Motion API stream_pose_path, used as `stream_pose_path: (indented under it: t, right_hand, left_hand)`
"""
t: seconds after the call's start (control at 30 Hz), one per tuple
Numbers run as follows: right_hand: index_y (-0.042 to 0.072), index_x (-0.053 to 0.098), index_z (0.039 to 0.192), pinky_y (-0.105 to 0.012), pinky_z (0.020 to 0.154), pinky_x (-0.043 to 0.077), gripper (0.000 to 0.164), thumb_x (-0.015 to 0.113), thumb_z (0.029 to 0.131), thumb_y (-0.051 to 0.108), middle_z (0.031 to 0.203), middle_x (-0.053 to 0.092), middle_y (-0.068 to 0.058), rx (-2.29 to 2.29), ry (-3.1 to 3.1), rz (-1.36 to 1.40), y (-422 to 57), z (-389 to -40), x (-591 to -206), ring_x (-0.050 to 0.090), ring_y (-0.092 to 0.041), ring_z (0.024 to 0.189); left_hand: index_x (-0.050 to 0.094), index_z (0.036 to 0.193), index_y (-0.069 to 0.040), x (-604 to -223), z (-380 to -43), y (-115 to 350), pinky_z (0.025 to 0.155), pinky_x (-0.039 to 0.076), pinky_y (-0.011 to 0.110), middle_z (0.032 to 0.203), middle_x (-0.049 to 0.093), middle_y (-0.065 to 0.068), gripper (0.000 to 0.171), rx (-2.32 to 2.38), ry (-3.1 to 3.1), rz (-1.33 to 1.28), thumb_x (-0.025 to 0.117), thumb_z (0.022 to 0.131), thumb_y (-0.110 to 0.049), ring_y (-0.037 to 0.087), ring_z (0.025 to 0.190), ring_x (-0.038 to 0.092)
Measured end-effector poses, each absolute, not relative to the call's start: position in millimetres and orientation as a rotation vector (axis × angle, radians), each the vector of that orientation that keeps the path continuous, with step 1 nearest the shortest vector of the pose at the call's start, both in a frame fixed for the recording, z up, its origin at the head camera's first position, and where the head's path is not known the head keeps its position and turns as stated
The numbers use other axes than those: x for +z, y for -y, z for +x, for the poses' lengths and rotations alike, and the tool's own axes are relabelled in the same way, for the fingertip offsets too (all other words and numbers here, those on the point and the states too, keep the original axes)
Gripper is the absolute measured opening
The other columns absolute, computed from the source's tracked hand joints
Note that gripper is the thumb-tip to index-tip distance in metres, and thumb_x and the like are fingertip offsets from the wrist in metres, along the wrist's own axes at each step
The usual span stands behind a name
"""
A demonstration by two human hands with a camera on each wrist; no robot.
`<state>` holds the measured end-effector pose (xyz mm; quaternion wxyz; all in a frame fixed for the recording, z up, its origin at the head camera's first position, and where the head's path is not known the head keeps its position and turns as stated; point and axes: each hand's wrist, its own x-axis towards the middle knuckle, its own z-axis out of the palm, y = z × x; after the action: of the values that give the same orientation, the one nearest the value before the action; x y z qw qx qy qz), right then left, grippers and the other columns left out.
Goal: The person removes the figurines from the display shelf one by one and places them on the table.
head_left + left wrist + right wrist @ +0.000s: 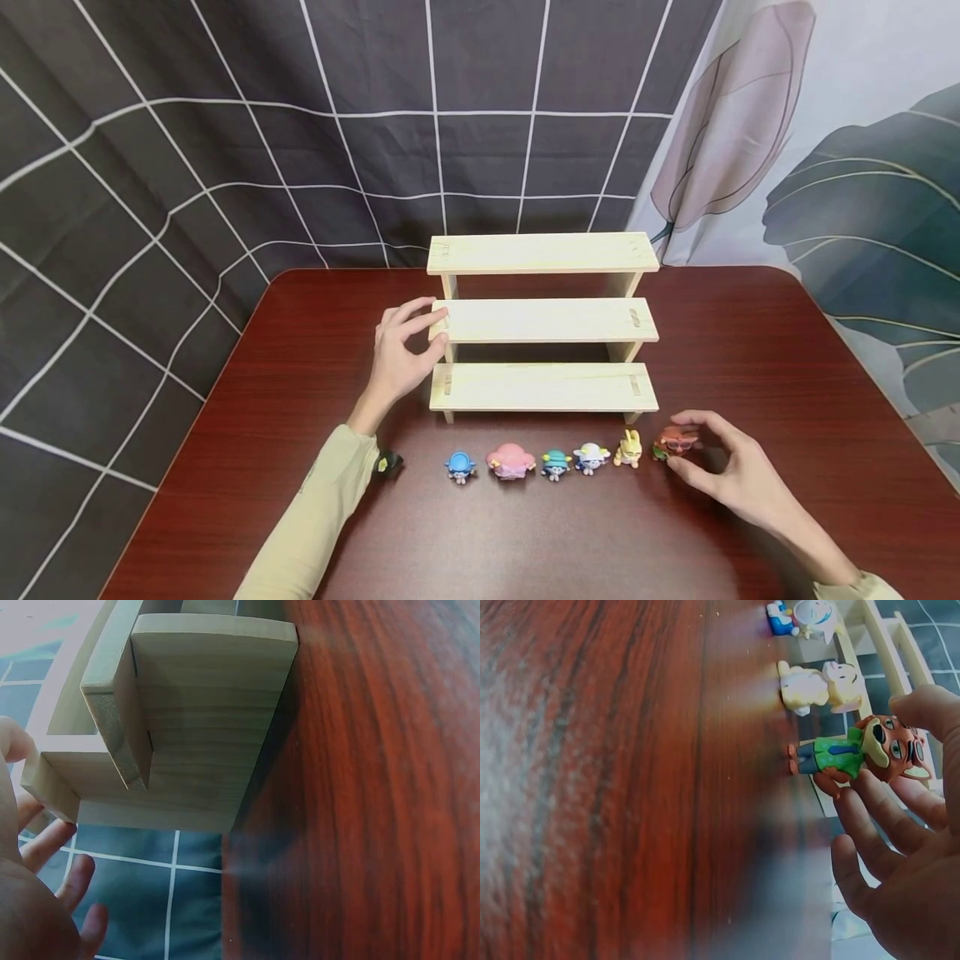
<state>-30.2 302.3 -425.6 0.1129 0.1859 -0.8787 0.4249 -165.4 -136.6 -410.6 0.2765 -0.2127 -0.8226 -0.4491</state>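
Observation:
A three-step pale wooden display shelf (543, 388) stands on the table. My left hand (399, 360) grips the left end of its middle step; in the left wrist view, the thumb and a finger lie either side of the plank end (51, 784). At the right end of a row of toy figures, my right hand (742, 475) pinches a fox figurine (844, 755) by the head between thumb and fingers. The fox has a green shirt and blue tie, and stands upright. Beside it is a yellow rabbit figurine (630, 448).
Leftward in the row are a white-hatted figurine (590, 457), a teal-hatted one (556, 464), a pink figure (511, 461) and a blue-hatted one (460, 467). A dark figure (388, 463) is partly hidden by the left sleeve. Behind the red-brown table (300, 333) hangs a dark checked curtain (375, 150).

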Motion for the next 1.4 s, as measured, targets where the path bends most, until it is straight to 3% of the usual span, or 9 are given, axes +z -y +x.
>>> stream_pose_path:
  t: [0.23,0.73,1.4]
  right_hand:
    - [0.001,0.062,0.119,-0.013,0.080,0.046,0.056,0.082,0.068,-0.012,0.097,0.070,-0.003,1.293,2.563,0.517,-304.5,-29.8,-421.2,0.065,-0.004,0.088]
    - [-0.004,0.058,0.124,-0.012,0.085,0.045,0.040,0.066,0.085,-0.014,0.107,0.068,-0.008,1.371,2.540,0.466,-311.1,-28.7,-414.4,0.063,-0.007,0.097]
    - [-0.005,0.059,0.122,-0.011,0.085,0.045,0.040,0.066,0.084,-0.016,0.108,0.068,-0.007,1.321,2.503,0.482,-314.6,-36.8,-402.7,0.063,-0.008,0.098]
  left_hand:
    - [0.077,0.116,-0.011,-409.4,-164.6,136.3,0.087,0.032,0.055,0.127,0.066,0.006,0.035,-1.201,2.226,-0.565,0.074,0.082,-0.015,0.030,0.109,0.051]
    - [0.077,0.116,-0.010,-408.1,-165.4,137.1,0.085,0.032,0.056,0.125,0.067,0.012,0.034,-1.176,2.225,-0.570,0.074,0.082,-0.016,0.032,0.109,0.051]
    - [0.070,0.127,-0.006,-405.4,-162.0,135.5,0.089,0.033,0.054,0.132,0.064,0.010,0.043,-1.181,2.245,-0.527,0.070,0.086,-0.017,0.031,0.116,0.051]
